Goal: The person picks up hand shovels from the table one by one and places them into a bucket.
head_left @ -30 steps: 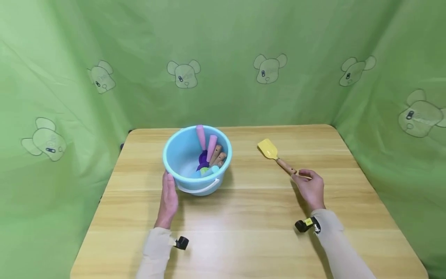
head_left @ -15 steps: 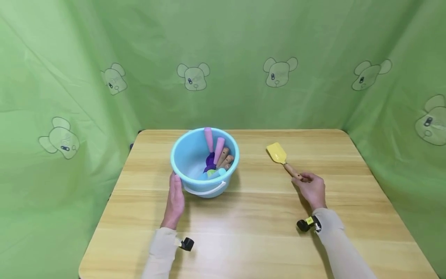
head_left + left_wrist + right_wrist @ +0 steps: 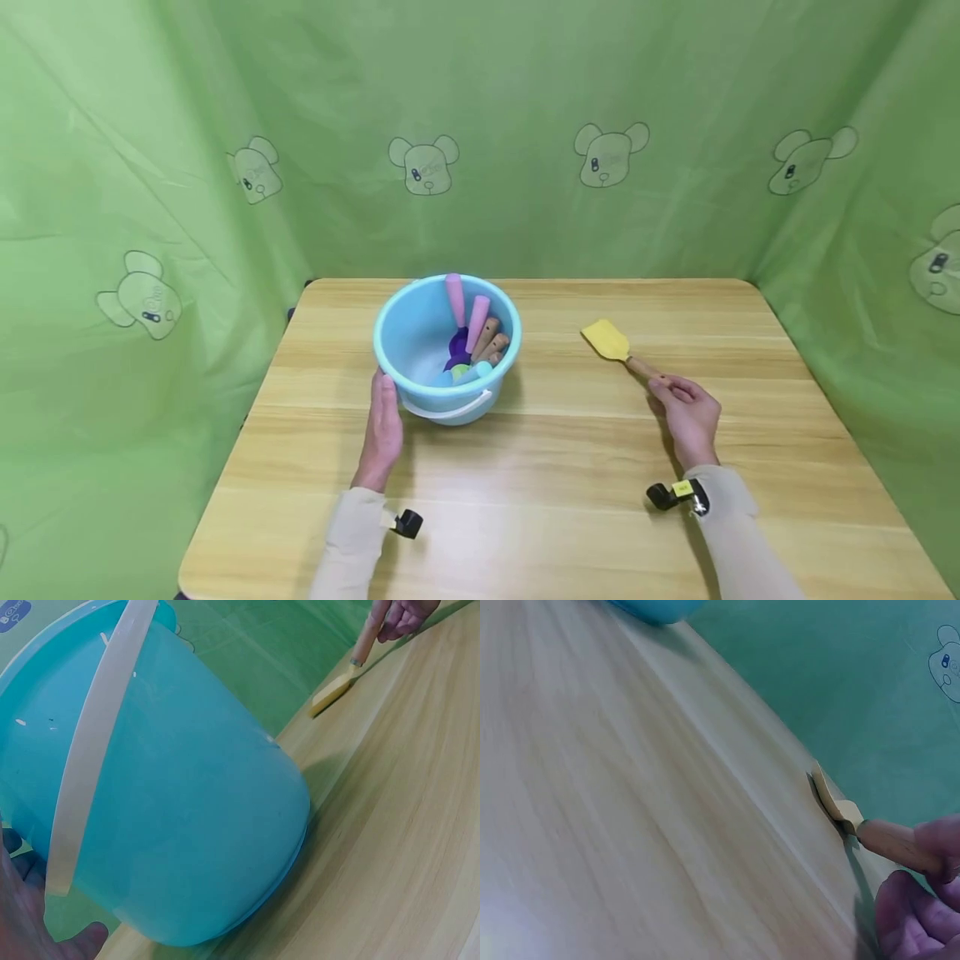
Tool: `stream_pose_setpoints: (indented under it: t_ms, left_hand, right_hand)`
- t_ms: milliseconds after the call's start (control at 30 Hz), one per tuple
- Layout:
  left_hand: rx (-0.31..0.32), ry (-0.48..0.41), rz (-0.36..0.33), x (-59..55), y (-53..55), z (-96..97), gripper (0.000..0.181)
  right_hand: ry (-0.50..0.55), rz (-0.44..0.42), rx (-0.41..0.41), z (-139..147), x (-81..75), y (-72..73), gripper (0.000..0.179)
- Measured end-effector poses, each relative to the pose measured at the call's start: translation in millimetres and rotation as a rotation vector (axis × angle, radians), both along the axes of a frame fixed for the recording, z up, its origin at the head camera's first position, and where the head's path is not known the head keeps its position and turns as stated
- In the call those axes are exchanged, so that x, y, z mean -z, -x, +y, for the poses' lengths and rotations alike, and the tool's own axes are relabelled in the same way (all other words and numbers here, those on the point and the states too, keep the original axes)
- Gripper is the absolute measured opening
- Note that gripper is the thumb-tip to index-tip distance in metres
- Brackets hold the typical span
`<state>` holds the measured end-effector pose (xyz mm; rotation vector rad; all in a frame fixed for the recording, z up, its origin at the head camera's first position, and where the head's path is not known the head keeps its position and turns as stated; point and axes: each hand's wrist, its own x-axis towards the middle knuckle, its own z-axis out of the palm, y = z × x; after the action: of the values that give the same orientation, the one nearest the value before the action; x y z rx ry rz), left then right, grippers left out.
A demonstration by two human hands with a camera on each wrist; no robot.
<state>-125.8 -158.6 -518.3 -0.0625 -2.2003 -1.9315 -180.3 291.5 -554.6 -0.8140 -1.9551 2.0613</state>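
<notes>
My right hand [image 3: 692,418] pinches the wooden handle end of a toy shovel [image 3: 606,340] with a yellow blade. In the right wrist view the shovel [image 3: 892,841] slopes, handle raised and blade low at the tabletop. On the left stands a light-blue bucket [image 3: 408,329] with a white carrying handle [image 3: 453,410]. Against its left side my left hand [image 3: 384,433] rests with straight fingers; the left wrist view shows the thumb [image 3: 86,941] held apart from the wall. Inside lean two pink-handled purple tools [image 3: 477,323], several wooden handles [image 3: 487,335] and light-blue and green pieces, their lower parts partly hidden.
The wood-grain table [image 3: 540,500] has rounded far corners. Green curtains [image 3: 517,225] with printed bear heads surround its back and sides. Between bucket and shovel lies a stretch of bare tabletop. Both wrists wear small black cameras.
My right hand has closed its fingers on the shovel's handle and lifted that end, swinging the shovel slightly. The left hand stays at the bucket. The head view has shifted a little.
</notes>
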Motion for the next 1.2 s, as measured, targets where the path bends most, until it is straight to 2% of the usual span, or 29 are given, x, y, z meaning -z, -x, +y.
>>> stream_pose_setpoints:
  t_ms: [133, 400, 600, 733, 1000, 1200]
  left_hand:
    - [0.004, -0.006, 0.006, 0.9, 0.0, 2.1, 0.059]
    - [0.005, -0.012, 0.013, 2.8, -0.1, 0.3, 0.057]
    - [-0.011, -0.002, -0.012, 0.1, -1.6, 1.4, 0.057]
    - [-0.009, 0.003, -0.018, -0.4, -1.3, 2.0, 0.059]
    - [-0.007, -0.006, -0.024, 1.0, -0.5, 1.1, 0.058]
    - [-0.01, -0.004, -0.033, 2.1, 0.4, 0.5, 0.058]
  right_hand:
    - [0.161, 0.043, 0.029, 0.0, -0.7, -4.0, 0.035]
    - [0.315, 0.151, 0.118, -5.0, 4.6, -6.7, 0.028]
    - [0.428, 0.217, 0.152, -7.3, 9.1, -11.8, 0.035]
    - [0.489, 0.276, 0.164, -9.6, 11.1, -15.9, 0.032]
    - [0.51, 0.309, 0.116, -18.2, 8.7, -25.0, 0.022]
    - [0.516, 0.373, 0.078, -27.7, -9.6, -31.7, 0.016]
